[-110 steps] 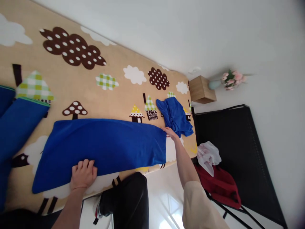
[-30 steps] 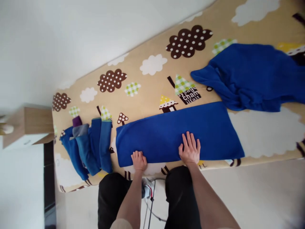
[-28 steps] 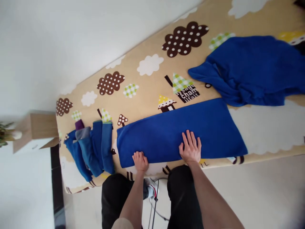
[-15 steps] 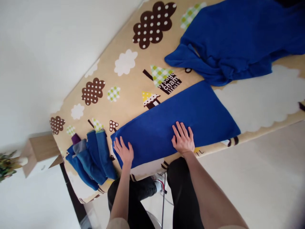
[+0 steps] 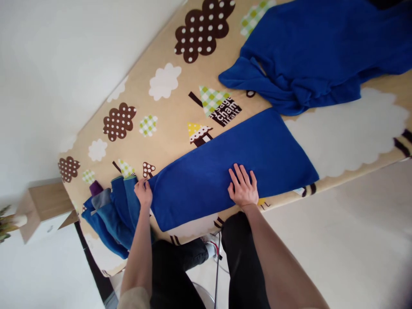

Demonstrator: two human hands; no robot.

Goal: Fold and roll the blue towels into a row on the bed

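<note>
A blue towel [image 5: 199, 184] lies as a long, flat strip on the patterned cloth [image 5: 174, 141]. My left hand [image 5: 143, 194] is closed at the far left corner of this strip, pinching its edge between thumb and fingers. A curved crease runs through the towel beside that hand. Flat on the middle of the strip, near its front edge, rests my right hand [image 5: 243, 186] with fingers spread. Just left of my left hand, several rolled blue towels [image 5: 112, 219] lie side by side, partly hidden behind my left forearm.
A large crumpled blue cloth [image 5: 315, 51] covers the back right of the surface. Purple [image 5: 95, 188] and grey [image 5: 101, 198] bits of fabric show at the rolls' upper ends. Beyond the left edge stands a wooden-topped cabinet [image 5: 48, 199]. A white wall borders the back.
My left hand has moved left from lying flat on the towel to gripping its far left corner. My right hand stays on the towel. The view has shifted slightly.
</note>
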